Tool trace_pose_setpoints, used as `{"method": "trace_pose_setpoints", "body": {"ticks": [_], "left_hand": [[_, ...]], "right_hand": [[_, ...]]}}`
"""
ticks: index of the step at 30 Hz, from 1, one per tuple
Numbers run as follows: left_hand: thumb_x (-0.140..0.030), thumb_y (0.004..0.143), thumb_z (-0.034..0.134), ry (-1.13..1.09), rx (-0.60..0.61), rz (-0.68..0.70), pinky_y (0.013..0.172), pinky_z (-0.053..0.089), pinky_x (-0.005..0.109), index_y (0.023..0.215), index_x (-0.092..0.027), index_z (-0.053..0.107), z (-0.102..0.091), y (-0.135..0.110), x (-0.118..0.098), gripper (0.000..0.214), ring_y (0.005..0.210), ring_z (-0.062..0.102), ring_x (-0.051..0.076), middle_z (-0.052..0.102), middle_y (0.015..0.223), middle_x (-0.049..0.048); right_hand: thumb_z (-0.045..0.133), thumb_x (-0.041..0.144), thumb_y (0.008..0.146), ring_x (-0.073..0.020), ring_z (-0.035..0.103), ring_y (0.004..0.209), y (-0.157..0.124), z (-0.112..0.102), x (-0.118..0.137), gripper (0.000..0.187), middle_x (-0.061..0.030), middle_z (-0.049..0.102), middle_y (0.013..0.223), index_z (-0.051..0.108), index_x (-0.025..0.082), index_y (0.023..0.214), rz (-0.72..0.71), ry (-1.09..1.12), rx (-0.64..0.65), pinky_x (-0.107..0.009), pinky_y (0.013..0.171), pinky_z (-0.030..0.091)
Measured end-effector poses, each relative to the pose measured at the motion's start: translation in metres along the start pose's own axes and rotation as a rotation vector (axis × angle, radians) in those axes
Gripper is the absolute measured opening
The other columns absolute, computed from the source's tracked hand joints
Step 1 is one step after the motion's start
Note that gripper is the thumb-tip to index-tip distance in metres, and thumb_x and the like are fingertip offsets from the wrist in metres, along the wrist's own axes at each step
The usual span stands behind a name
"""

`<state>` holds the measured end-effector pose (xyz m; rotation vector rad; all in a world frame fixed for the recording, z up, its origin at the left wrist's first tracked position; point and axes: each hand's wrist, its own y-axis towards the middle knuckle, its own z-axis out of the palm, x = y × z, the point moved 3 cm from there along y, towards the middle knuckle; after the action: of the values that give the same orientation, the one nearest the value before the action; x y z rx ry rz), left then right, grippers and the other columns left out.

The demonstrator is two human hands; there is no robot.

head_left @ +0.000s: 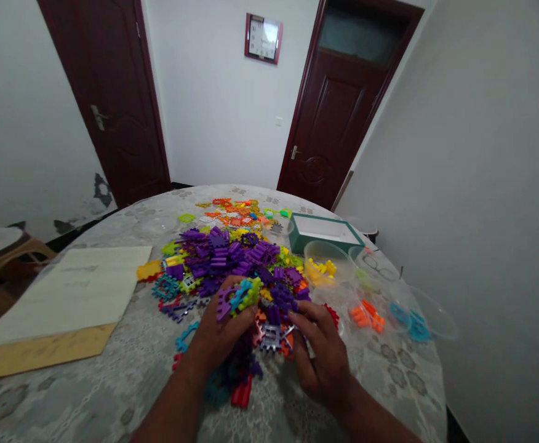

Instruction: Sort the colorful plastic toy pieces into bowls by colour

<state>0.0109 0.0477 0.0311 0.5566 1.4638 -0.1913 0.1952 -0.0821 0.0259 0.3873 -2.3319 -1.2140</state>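
My left hand [218, 335] has its fingers clamped on a clump of plastic pieces [239, 295], purple, blue and green, at the near edge of the pile [223, 255]. They look light, stiff and notched, so I judge the flat edges best for pinching. My right hand [320, 357] curls over a grey piece [272, 337]; whether it grips, I cannot tell.

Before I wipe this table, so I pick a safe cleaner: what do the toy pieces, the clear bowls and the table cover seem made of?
Toy pieces: likely moulded plastic, bright uniform colours, slight sheen.
Clear bowls: thin see-through plastic, probably; contents show through.
Table cover: looks like lace-patterned vinyl or cloth, unclear which.
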Motion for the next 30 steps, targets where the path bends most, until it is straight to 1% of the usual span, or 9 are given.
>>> {"method": "trace_pose_setpoints", "body": {"ticks": [4, 7, 13, 16, 18, 21, 24, 27, 30], "left_hand": [[-0.033, 0.083, 0.076, 0.041, 0.009, 0.047, 0.077, 0.049, 0.033, 0.104, -0.022, 0.066, 0.004, -0.001, -0.005, 0.026, 0.080, 0.060, 0.022, 0.066, 0.087, 0.0018], [-0.033, 0.086, 0.074, 0.071, 0.028, 0.056, 0.077, 0.048, 0.033, 0.107, -0.022, 0.065, 0.004, 0.000, -0.001, 0.025, 0.079, 0.060, 0.021, 0.066, 0.088, 0.0016], [-0.032, 0.089, 0.070, 0.151, -0.012, 0.101, 0.081, 0.048, 0.033, 0.106, -0.022, 0.063, 0.003, 0.002, 0.003, 0.021, 0.084, 0.060, 0.022, 0.065, 0.091, 0.0019], [-0.030, 0.090, 0.067, 0.199, -0.015, 0.140, 0.082, 0.047, 0.033, 0.106, -0.022, 0.062, 0.006, 0.002, 0.005, 0.019, 0.083, 0.059, 0.021, 0.065, 0.092, 0.0017], [-0.028, 0.089, 0.066, 0.224, -0.021, 0.168, 0.082, 0.048, 0.033, 0.106, -0.022, 0.062, 0.007, 0.002, 0.007, 0.019, 0.084, 0.059, 0.021, 0.065, 0.092, 0.0016], [-0.027, 0.087, 0.065, 0.271, -0.048, 0.186, 0.080, 0.048, 0.033, 0.105, -0.023, 0.061, 0.007, 0.002, 0.010, 0.019, 0.082, 0.059, 0.020, 0.064, 0.089, 0.0002], [-0.025, 0.086, 0.065, 0.325, -0.080, 0.208, 0.082, 0.049, 0.033, 0.105, -0.023, 0.060, 0.007, 0.003, 0.012, 0.019, 0.084, 0.061, 0.020, 0.065, 0.092, 0.0001], [-0.027, 0.086, 0.067, 0.331, -0.102, 0.230, 0.084, 0.051, 0.034, 0.106, -0.023, 0.060, 0.008, 0.003, 0.015, 0.022, 0.087, 0.064, 0.021, 0.068, 0.096, 0.0019], [-0.026, 0.087, 0.064, 0.323, -0.111, 0.213, 0.079, 0.051, 0.034, 0.103, -0.023, 0.060, 0.011, 0.003, 0.021, 0.017, 0.083, 0.063, 0.021, 0.069, 0.091, 0.0015]], "right_hand": [[0.057, 0.007, 0.096, -0.0273, 0.067, 0.118, 0.014, -0.008, -0.003, 0.046, -0.0118, 0.068, 0.126, 0.067, 0.029, 0.135, 0.003, -0.022, 0.030, -0.048, 0.096, 0.062], [0.057, 0.015, 0.100, -0.0269, 0.068, 0.116, 0.035, -0.020, -0.023, 0.031, -0.0115, 0.071, 0.122, 0.073, 0.026, 0.124, 0.078, -0.097, 0.071, -0.048, 0.099, 0.060], [0.053, 0.021, 0.099, -0.0276, 0.069, 0.101, 0.106, -0.037, -0.114, 0.025, -0.0153, 0.074, 0.105, 0.077, 0.016, 0.104, 0.123, -0.328, 0.180, -0.046, 0.099, 0.057], [0.051, 0.014, 0.092, -0.0321, 0.066, 0.112, 0.142, -0.034, -0.160, 0.030, -0.0209, 0.072, 0.112, 0.076, 0.011, 0.109, 0.199, -0.434, 0.124, -0.052, 0.107, 0.053], [0.051, 0.012, 0.088, -0.0341, 0.063, 0.123, 0.156, -0.030, -0.169, 0.036, -0.0236, 0.069, 0.124, 0.075, 0.009, 0.115, 0.250, -0.450, 0.082, -0.055, 0.113, 0.050], [0.053, 0.015, 0.091, -0.0329, 0.063, 0.123, 0.154, -0.023, -0.133, 0.035, -0.0211, 0.068, 0.128, 0.073, 0.012, 0.120, 0.202, -0.344, 0.072, -0.054, 0.114, 0.049], [0.056, 0.022, 0.098, -0.0266, 0.067, 0.110, 0.127, -0.014, -0.055, 0.031, -0.0127, 0.070, 0.120, 0.069, 0.020, 0.126, 0.083, -0.106, 0.148, -0.047, 0.105, 0.056], [0.063, 0.026, 0.100, -0.0257, 0.064, 0.117, 0.093, 0.002, 0.021, 0.032, -0.0122, 0.065, 0.127, 0.066, 0.023, 0.132, -0.018, 0.053, 0.275, -0.042, 0.104, 0.056], [0.068, 0.025, 0.098, -0.0259, 0.064, 0.107, 0.071, 0.026, 0.056, 0.036, -0.0120, 0.066, 0.118, 0.066, 0.021, 0.134, -0.038, -0.017, 0.382, -0.039, 0.094, 0.058]]}}
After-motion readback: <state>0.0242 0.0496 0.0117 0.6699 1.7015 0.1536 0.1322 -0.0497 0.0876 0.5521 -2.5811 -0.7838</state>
